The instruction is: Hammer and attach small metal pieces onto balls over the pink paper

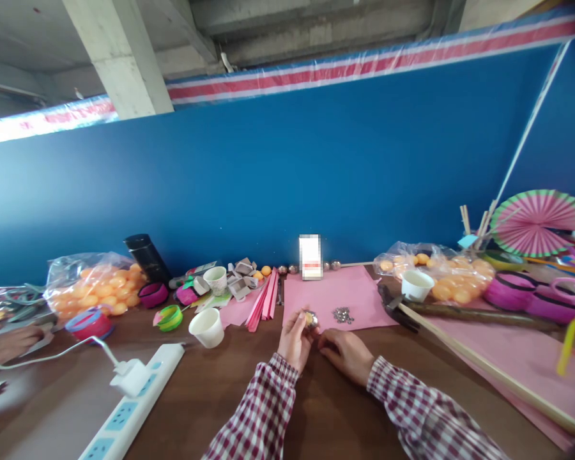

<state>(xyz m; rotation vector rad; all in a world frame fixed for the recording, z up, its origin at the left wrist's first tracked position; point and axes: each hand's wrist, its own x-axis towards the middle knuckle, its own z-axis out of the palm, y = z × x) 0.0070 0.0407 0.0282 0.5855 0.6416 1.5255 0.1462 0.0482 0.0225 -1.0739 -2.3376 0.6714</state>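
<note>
My left hand is closed around a small round orange and silver ball, held just above the near edge of a pink paper sheet. My right hand rests on the brown table beside it, fingers curled down at the sheet's edge; what they hold, if anything, is hidden. A small heap of tiny metal pieces lies on the pink sheet just beyond both hands. Both my sleeves are red and white check.
Bags of orange balls sit left and right. White cups, a power strip, a hammer, a long wooden stick, folded pink strips and paper fans lie around. Another person's hand shows at far left.
</note>
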